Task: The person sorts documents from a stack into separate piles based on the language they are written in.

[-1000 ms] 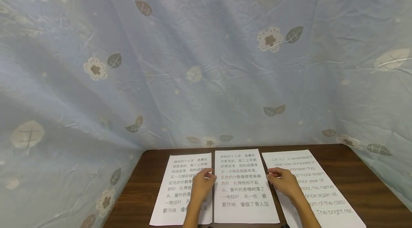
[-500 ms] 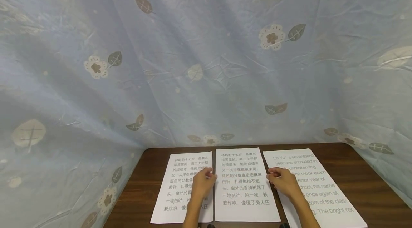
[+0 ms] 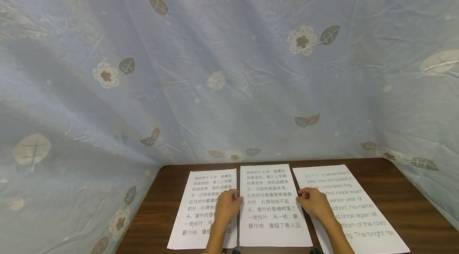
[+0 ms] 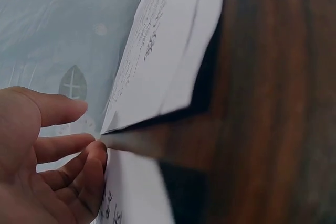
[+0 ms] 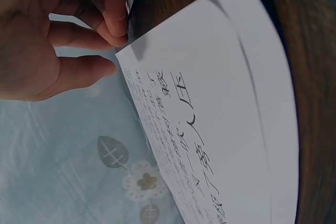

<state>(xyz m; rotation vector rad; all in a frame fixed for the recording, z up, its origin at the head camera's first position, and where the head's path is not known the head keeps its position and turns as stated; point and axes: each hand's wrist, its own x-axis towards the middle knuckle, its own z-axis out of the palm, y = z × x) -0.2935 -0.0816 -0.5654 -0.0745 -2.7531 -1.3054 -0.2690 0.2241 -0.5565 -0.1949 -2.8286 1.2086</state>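
In the head view, a middle paper stack [image 3: 270,234] printed with Chinese text lies on the table, flanked by my two hands. My left hand [image 3: 226,208] is over the right edge of a second Chinese-text stack [image 3: 201,242], with its thumb tip by the middle stack's left edge. My right hand [image 3: 314,204] reaches over the left part of an English-text stack [image 3: 358,214], its fingertips right at the middle stack's right edge. Both wrist views show loosely bent fingers, the left fingertips [image 4: 97,145] and right fingertips [image 5: 119,35] close to paper edges, with thumbs apart from the fingers.
The dark wood table [image 3: 373,174] extends beyond the stacks on both sides. A pale blue cloth [image 3: 229,126] with leaf and flower prints hangs behind the table and down its left side. Narrow gaps of wood separate the stacks.
Both hands stay beside the middle stack, with the left shifting very slightly to the right and toward me. The papers hold their places apart from a small camera shift.
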